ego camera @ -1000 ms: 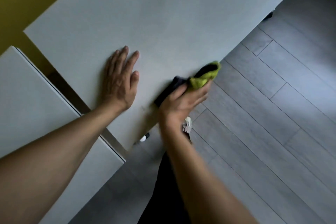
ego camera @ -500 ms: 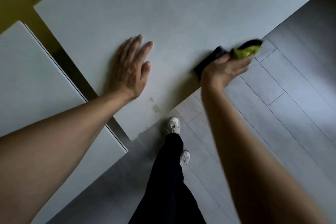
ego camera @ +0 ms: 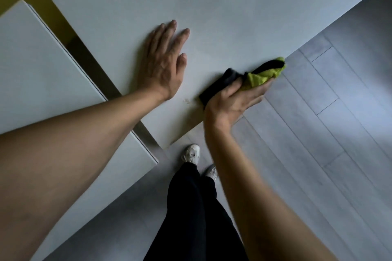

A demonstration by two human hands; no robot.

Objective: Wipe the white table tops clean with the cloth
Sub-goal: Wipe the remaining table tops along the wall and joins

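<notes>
Cloth (ego camera: 257,75) looked soft and floppy, bunched in right hand (ego camera: 232,103) at table (ego camera: 233,6) edge, four o'clock from flat, empty left hand (ego camera: 162,68).

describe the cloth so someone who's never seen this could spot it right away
Find the larger white table and follow its near edge beside the grey plank floor. There the right hand grips a crumpled cloth, the only bright lime-green and black thing in view.

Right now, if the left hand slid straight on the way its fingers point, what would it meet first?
Nothing, seemingly: the left hand lies flat on the white table top, with only bare surface ahead to the frame's edge.
</notes>
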